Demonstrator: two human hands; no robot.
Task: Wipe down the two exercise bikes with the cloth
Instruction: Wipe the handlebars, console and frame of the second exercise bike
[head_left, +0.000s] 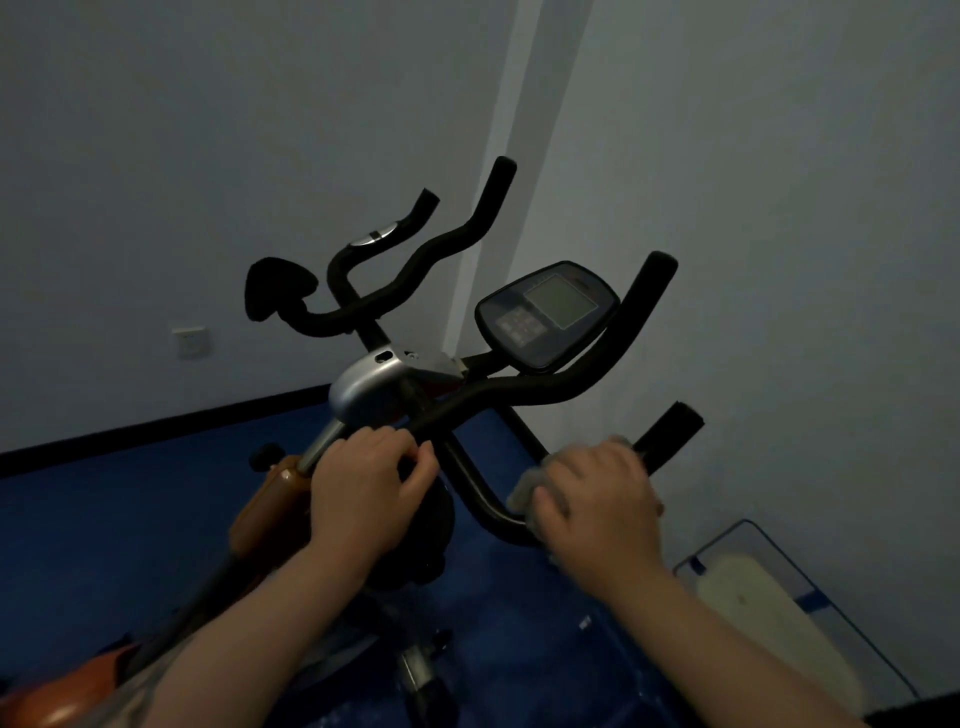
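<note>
An exercise bike (374, 389) with an orange frame, a silver stem cover and black foam handlebars stands right below me. Its display console (548, 314) faces up at centre right. My right hand (597, 499) grips a grey cloth (524, 488) wrapped round the near right handlebar (670, 431). My left hand (369, 488) curls round the handlebar's centre, just under the silver cover. Behind the bars, a second set of black handlebars (415, 260) shows, with a black pad at its left end.
A pale wall corner rises close behind the bike, with a wall socket (189, 340) at the left. Blue floor (93, 519) lies under the bike. At the lower right stands a wire-framed stand with a white pad (763, 618).
</note>
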